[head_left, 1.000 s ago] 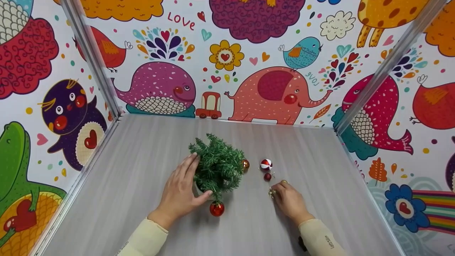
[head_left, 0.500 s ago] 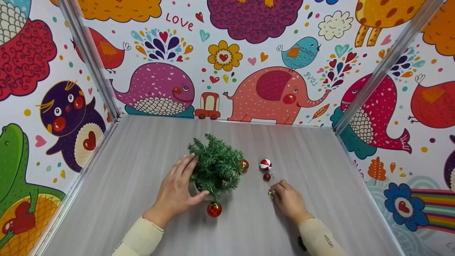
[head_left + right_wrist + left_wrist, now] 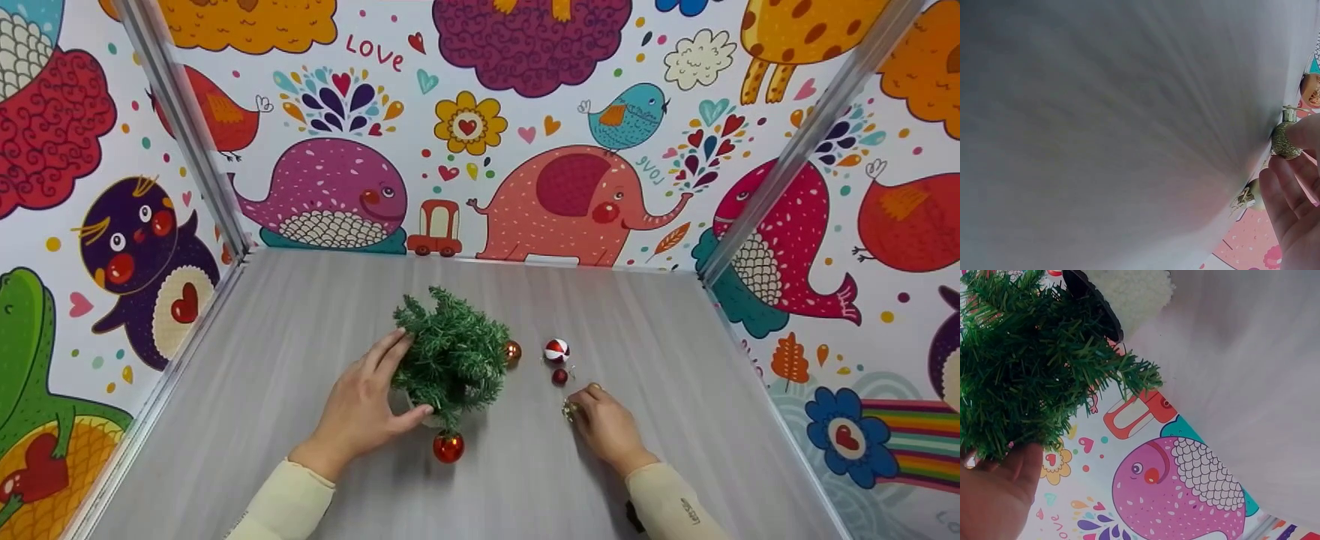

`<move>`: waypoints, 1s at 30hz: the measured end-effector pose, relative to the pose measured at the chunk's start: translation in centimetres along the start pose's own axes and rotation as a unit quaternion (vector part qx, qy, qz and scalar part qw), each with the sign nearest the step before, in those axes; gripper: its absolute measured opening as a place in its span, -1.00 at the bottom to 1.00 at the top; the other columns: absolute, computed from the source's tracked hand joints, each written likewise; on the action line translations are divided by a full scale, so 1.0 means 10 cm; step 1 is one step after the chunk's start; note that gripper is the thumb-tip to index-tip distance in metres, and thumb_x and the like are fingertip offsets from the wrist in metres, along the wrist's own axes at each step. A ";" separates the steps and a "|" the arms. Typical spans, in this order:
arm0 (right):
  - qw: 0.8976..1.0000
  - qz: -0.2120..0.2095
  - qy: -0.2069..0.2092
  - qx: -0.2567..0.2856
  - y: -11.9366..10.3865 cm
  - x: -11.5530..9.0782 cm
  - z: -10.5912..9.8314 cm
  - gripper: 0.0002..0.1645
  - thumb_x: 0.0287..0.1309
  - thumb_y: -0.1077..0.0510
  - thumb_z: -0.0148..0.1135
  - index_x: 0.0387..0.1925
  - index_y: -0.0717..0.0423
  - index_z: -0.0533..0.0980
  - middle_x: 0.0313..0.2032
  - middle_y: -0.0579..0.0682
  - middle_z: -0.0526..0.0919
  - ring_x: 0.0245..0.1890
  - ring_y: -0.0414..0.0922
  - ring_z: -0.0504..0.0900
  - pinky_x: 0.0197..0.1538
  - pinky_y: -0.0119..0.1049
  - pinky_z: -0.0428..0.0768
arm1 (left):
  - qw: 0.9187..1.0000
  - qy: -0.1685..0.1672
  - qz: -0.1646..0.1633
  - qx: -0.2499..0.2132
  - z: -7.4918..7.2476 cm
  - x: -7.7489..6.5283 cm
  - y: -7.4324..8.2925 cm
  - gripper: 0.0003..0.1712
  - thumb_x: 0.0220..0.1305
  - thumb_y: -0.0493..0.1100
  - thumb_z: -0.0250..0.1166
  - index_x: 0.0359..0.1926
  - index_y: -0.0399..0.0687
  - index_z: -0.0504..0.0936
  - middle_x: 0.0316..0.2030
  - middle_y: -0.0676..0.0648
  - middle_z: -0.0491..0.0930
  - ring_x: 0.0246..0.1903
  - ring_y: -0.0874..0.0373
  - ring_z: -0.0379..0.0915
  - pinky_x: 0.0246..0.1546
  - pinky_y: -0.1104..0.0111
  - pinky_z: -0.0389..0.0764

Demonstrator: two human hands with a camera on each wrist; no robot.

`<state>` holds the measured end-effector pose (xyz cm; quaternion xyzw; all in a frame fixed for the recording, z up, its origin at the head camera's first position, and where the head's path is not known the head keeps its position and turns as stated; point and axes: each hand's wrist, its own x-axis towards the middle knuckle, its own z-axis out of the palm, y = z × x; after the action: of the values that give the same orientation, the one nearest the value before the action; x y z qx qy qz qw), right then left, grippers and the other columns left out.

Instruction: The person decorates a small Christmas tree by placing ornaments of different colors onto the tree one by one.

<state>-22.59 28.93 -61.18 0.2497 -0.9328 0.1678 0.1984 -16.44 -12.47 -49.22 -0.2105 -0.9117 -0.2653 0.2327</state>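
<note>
A small green artificial Christmas tree (image 3: 450, 352) stands on the table with a shiny red bauble (image 3: 448, 447) at its near side. My left hand (image 3: 360, 405) rests along the tree's left side, fingers and thumb spread, fingertips at the branches. In the left wrist view the fingers (image 3: 1022, 472) touch the foliage, and a white, snow-like base (image 3: 1134, 298) with a dark rim shows above. My right hand (image 3: 606, 427) pinches a gold glittery bauble (image 3: 1285, 140) between thumb and fingers, low at the tabletop. Its metal cap and loop face upward in the right wrist view.
A copper-gold bauble (image 3: 512, 352) sits at the tree's right. Farther right are a red-and-white striped bauble (image 3: 556, 350) and a small dark red bauble (image 3: 559, 376). Printed panels with metal corner posts (image 3: 814, 142) enclose the grey table (image 3: 315, 300).
My left hand has shifted slightly left and down along the tree. The right hand keeps its pinch on the gold bauble. The head view has tilted a little.
</note>
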 end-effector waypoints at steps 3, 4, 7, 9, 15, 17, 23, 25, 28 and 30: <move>1.000 0.003 0.002 0.005 -0.01 0.00 0.00 -0.76 0.01 0.33 0.49 -0.26 0.07 0.65 -0.30 -0.12 0.56 -0.29 -0.11 0.64 -0.25 -0.13 0.64 | 1.000 -0.001 -0.002 0.001 -0.01 0.00 -0.01 0.17 -0.06 0.32 0.51 0.49 -0.02 0.25 0.43 -0.12 0.23 0.08 -0.16 0.50 -0.02 -0.08 0.56; 1.000 0.003 0.002 0.005 -0.01 0.01 0.00 -0.76 0.00 0.33 0.49 -0.27 0.07 0.65 -0.30 -0.12 0.56 -0.30 -0.11 0.63 -0.25 -0.13 0.64 | 1.000 -0.002 -0.002 0.001 -0.01 0.00 -0.01 0.17 -0.06 0.32 0.51 0.49 -0.03 0.25 0.43 -0.12 0.23 0.08 -0.16 0.50 -0.01 -0.08 0.55; 1.000 0.002 0.004 0.006 -0.01 0.01 0.00 -0.76 0.01 0.34 0.49 -0.27 0.08 0.65 -0.31 -0.12 0.55 -0.30 -0.11 0.63 -0.24 -0.13 0.64 | 1.000 -0.003 0.000 0.000 -0.01 0.01 -0.01 0.17 -0.06 0.33 0.51 0.49 -0.04 0.25 0.43 -0.13 0.24 0.10 -0.16 0.49 0.01 -0.08 0.55; 1.000 -0.002 0.004 0.006 -0.01 0.02 0.01 -0.77 0.02 0.34 0.48 -0.27 0.08 0.65 -0.31 -0.12 0.55 -0.31 -0.12 0.62 -0.24 -0.13 0.64 | 1.000 -0.002 0.000 0.000 -0.01 0.01 -0.01 0.17 -0.06 0.33 0.51 0.49 -0.05 0.25 0.42 -0.14 0.24 0.11 -0.17 0.48 0.02 -0.09 0.54; 1.000 -0.014 0.002 0.005 0.00 0.02 0.00 -0.77 0.01 0.33 0.48 -0.26 0.08 0.65 -0.31 -0.12 0.55 -0.31 -0.11 0.62 -0.26 -0.13 0.64 | 1.000 0.000 0.002 0.003 0.00 0.00 -0.01 0.18 -0.05 0.35 0.49 0.48 -0.08 0.25 0.42 -0.16 0.24 0.13 -0.18 0.47 0.02 -0.09 0.54; 1.000 -0.010 -0.004 0.006 0.00 0.02 0.00 -0.77 0.02 0.32 0.48 -0.25 0.07 0.65 -0.30 -0.12 0.55 -0.29 -0.11 0.62 -0.24 -0.13 0.64 | 1.000 -0.001 0.002 0.003 0.01 0.00 -0.01 0.18 -0.05 0.36 0.49 0.49 -0.08 0.24 0.43 -0.16 0.23 0.15 -0.18 0.45 0.04 -0.08 0.53; 1.000 -0.003 -0.013 0.008 -0.01 0.01 -0.01 -0.80 0.07 0.31 0.46 -0.24 0.08 0.66 -0.28 -0.11 0.56 -0.26 -0.10 0.63 -0.20 -0.13 0.64 | 1.000 -0.004 0.005 0.003 0.01 0.00 -0.02 0.18 -0.06 0.33 0.50 0.49 -0.05 0.23 0.43 -0.13 0.23 0.12 -0.16 0.47 0.03 -0.06 0.54; 1.000 -0.006 -0.011 0.007 -0.01 0.01 -0.01 -0.80 0.06 0.32 0.45 -0.25 0.09 0.66 -0.29 -0.11 0.56 -0.27 -0.10 0.63 -0.21 -0.12 0.64 | 1.000 -0.005 0.006 0.003 0.00 0.01 -0.03 0.17 -0.06 0.31 0.51 0.49 -0.05 0.24 0.43 -0.13 0.23 0.10 -0.16 0.49 0.02 -0.06 0.55; 1.000 -0.011 -0.002 0.002 0.00 0.01 0.00 -0.78 0.03 0.33 0.47 -0.25 0.09 0.65 -0.29 -0.10 0.56 -0.28 -0.08 0.64 -0.23 -0.12 0.64 | 1.000 -0.007 0.006 0.001 0.00 0.01 -0.04 0.17 -0.07 0.31 0.52 0.49 -0.04 0.24 0.43 -0.12 0.24 0.08 -0.16 0.50 0.01 -0.06 0.55; 1.000 -0.011 0.002 0.001 0.00 0.01 0.00 -0.78 0.02 0.32 0.49 -0.26 0.08 0.65 -0.30 -0.10 0.56 -0.28 -0.08 0.64 -0.24 -0.12 0.64 | 1.000 -0.007 0.006 0.000 0.00 0.02 -0.04 0.18 -0.07 0.31 0.52 0.49 -0.04 0.24 0.43 -0.12 0.23 0.08 -0.16 0.50 0.01 -0.06 0.55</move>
<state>-22.69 28.90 -61.12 0.2601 -0.9294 0.1671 0.2014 -16.78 -12.75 -49.27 -0.2176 -0.9121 -0.2627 0.2276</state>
